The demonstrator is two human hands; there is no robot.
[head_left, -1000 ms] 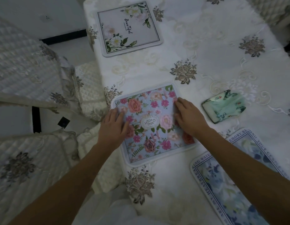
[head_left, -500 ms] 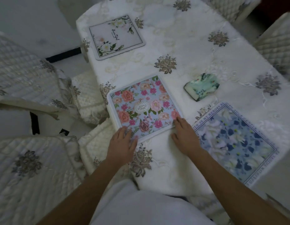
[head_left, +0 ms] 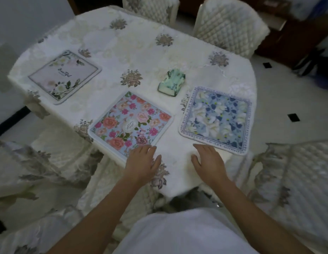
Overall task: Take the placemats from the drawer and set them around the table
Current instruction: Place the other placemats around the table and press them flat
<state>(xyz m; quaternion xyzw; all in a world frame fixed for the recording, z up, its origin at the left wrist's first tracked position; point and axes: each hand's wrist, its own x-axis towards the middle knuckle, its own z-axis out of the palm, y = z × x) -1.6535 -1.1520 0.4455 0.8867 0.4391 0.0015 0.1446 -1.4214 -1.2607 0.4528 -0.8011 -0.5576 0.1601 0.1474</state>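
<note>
Three placemats are seen on the bench (head_left: pixel 141 52). A white one with leaves (head_left: pixel 65 77) lies at the far left, a pink flowered one (head_left: pixel 130 123) in the middle and a blue flowered one (head_left: pixel 216 120) to the right. A green packet (head_left: pixel 171 82) is set just beyond the gap between the last two. No mat is held.

The left hand (head_left: pixel 142 164) is spread flat with its fingers (head_left: pixel 152 150) released, and the tips are laid at the near corner of the pink mat. Whether the mat or only the cloth beside it is touched cannot be told. The right hand (head_left: pixel 209 164) is likewise flat, its fingers (head_left: pixel 205 149) released and nothing grasped. It is placed on the cloth just short of the blue mat's near edge.

The pink mat lies ahead and to the left of the left hand, with one corner pointed back at it. Its lower left side is lined up with the bench edge there. It is nearly square, so little is decided by a long axis. The blue mat lies ahead and to the right of the right hand, so each mat is nearer to the hand on its own side.

The pink mat is judged to be placed. Any last nudge would be best given by the left hand, pushing away along the corner's diagonal. The places by the quilted chairs (head_left: pixel 227 24) at the far side would be reached only by walking round.
</note>
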